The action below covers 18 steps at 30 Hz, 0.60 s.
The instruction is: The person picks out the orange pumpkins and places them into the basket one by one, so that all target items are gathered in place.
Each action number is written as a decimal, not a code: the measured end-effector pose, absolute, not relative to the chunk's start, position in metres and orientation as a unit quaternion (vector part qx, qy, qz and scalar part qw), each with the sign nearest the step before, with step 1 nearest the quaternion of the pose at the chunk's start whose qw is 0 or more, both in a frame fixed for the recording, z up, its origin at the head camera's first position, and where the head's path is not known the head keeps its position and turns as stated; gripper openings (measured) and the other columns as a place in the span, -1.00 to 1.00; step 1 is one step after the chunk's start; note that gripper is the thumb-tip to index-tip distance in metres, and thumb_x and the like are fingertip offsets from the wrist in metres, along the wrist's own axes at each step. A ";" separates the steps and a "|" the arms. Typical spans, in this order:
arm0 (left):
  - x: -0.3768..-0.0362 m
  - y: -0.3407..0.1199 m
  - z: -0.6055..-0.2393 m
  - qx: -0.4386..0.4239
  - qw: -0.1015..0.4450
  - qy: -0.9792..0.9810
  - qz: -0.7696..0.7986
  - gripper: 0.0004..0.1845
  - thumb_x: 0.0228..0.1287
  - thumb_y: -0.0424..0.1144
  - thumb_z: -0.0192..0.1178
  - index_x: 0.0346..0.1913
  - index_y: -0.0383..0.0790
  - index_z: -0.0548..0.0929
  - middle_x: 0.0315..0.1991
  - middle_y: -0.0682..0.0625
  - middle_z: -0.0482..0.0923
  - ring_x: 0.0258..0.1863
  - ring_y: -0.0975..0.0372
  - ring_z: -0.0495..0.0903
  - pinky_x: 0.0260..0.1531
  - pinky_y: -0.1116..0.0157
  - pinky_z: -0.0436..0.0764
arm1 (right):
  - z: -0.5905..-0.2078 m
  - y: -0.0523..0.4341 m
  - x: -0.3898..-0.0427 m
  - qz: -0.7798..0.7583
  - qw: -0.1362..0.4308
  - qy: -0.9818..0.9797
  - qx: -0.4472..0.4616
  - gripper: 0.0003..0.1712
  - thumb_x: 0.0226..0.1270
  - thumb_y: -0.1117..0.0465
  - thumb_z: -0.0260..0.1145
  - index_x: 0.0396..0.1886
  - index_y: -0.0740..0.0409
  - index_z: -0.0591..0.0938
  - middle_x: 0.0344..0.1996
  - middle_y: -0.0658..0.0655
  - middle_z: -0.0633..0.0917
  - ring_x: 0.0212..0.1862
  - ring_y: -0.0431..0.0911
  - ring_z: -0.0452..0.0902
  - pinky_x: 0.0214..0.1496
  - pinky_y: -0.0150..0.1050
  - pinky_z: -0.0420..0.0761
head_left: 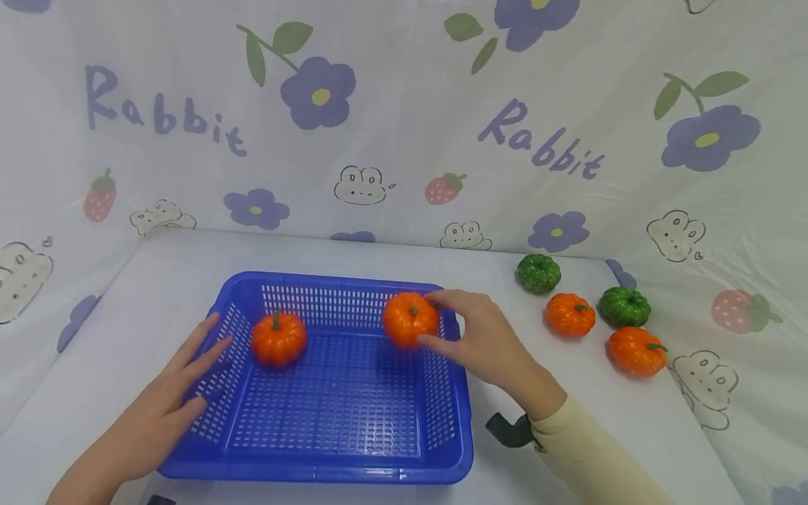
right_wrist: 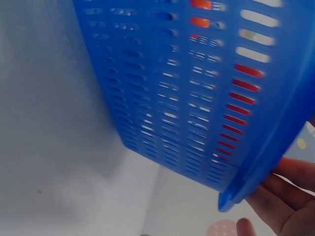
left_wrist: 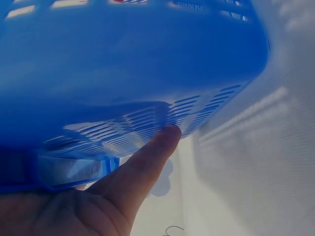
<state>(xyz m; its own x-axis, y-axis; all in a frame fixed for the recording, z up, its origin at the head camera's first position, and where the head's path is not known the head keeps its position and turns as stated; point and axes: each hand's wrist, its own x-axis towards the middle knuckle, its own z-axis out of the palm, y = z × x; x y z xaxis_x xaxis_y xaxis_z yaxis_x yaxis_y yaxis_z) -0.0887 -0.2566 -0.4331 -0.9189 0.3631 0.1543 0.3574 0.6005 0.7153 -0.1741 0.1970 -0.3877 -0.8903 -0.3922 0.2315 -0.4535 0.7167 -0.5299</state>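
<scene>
Right grip (head_left: 486,337) pinches pumpkin 1 (head_left: 407,321) at its left, basket (head_left: 328,400) below, while the left grip (head_left: 154,412), fingers spread, sits nearer pumpkin 2 (head_left: 278,341)!

Rabbit-print cloth (head_left: 404,119) behind white table (head_left: 158,294)

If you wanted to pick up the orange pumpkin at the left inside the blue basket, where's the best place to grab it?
Probably around its widest part, from above. The orange pumpkin sits with its stem pointing up, and the walls of the blue basket would hinder a sideways approach. The thin stem looks a poorer hold.
</scene>
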 end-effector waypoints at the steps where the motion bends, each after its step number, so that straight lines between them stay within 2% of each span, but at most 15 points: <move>1: -0.089 -0.257 -0.433 0.201 0.005 0.894 0.400 -0.14 0.38 -0.57 0.06 0.74 -0.16 0.21 0.80 -0.03 -0.28 0.68 -0.34 -0.09 0.32 -0.53 0.14 | -0.389 0.196 -0.175 0.295 0.049 -0.927 0.228 -0.27 0.30 -0.03 0.65 0.41 0.10 0.68 0.30 0.09 0.72 0.34 0.09 0.60 0.43 0.25 0.55; 4: -0.089 -0.257 -0.432 0.201 0.009 0.892 0.404 -0.14 0.38 -0.57 0.06 0.74 -0.17 0.21 0.80 -0.04 -0.29 0.68 -0.35 -0.10 0.27 -0.60 0.17 | -0.391 0.194 -0.175 0.288 0.040 -0.930 0.224 -0.27 0.30 -0.06 0.65 0.41 0.07 0.68 0.31 0.07 0.72 0.33 0.08 0.56 0.42 0.26 0.51; 10: -0.089 -0.258 -0.433 0.201 0.010 0.892 0.404 -0.14 0.40 -0.56 0.06 0.74 -0.14 0.20 0.80 -0.03 -0.29 0.69 -0.33 -0.11 0.31 -0.54 0.15 | -0.395 0.189 -0.178 0.253 0.027 -0.939 0.232 -0.26 0.30 -0.08 0.64 0.41 0.08 0.67 0.31 0.08 0.72 0.35 0.09 0.56 0.50 0.33 0.37; 12: -0.089 -0.258 -0.434 0.205 0.006 0.894 0.400 -0.14 0.40 -0.55 0.06 0.75 -0.12 0.20 0.80 -0.02 -0.28 0.70 -0.28 -0.11 0.55 -0.23 0.14 | -0.396 0.186 -0.180 0.231 0.029 -0.942 0.241 -0.25 0.29 -0.08 0.64 0.40 0.10 0.67 0.28 0.10 0.73 0.34 0.07 0.59 0.53 0.35 0.31; 14: -0.088 -0.258 -0.434 0.210 -0.002 0.894 0.395 -0.14 0.40 -0.56 0.06 0.74 -0.12 0.20 0.80 -0.01 -0.27 0.73 -0.16 -0.12 0.62 0.20 0.05 | -0.396 0.183 -0.182 0.208 0.030 -0.945 0.251 -0.25 0.29 -0.09 0.64 0.39 0.11 0.68 0.26 0.11 0.75 0.33 0.06 0.62 0.56 0.35 0.25; 16: -0.088 -0.258 -0.434 0.216 -0.011 0.895 0.389 -0.14 0.39 -0.57 0.07 0.74 -0.12 0.22 0.80 -0.01 -0.25 0.75 0.02 -0.14 0.47 0.58 -0.07 | -0.396 0.181 -0.184 0.187 0.029 -0.948 0.256 -0.25 0.27 -0.11 0.65 0.37 0.11 0.69 0.22 0.11 0.76 0.30 0.05 0.64 0.55 0.36 0.25; 17: -0.088 -0.258 -0.434 0.220 -0.015 0.895 0.388 -0.14 0.38 -0.57 0.08 0.74 -0.13 0.22 0.80 -0.01 -0.25 0.75 0.12 -0.16 0.37 0.68 -0.09 | -0.396 0.179 -0.184 0.176 0.027 -0.950 0.258 -0.25 0.26 -0.12 0.65 0.36 0.11 0.69 0.21 0.10 0.77 0.29 0.05 0.64 0.55 0.37 0.24; 18: -0.088 -0.258 -0.435 0.222 -0.018 0.895 0.387 -0.13 0.38 -0.57 0.08 0.74 -0.14 0.22 0.80 -0.01 -0.24 0.75 0.20 -0.17 0.36 0.69 -0.09 | -0.396 0.178 -0.185 0.166 0.024 -0.951 0.260 -0.25 0.25 -0.13 0.65 0.35 0.10 0.70 0.19 0.10 0.78 0.28 0.04 0.65 0.56 0.37 0.23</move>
<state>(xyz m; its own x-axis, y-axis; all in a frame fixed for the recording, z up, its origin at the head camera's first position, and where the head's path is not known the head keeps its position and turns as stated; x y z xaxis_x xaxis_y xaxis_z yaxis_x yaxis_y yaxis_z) -0.0876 -0.2575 -0.4345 -0.9004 0.3840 0.2046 0.4121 0.6013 0.6846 -0.1849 0.1780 -0.3965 -0.8640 -0.4857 0.1325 -0.5018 0.8099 -0.3037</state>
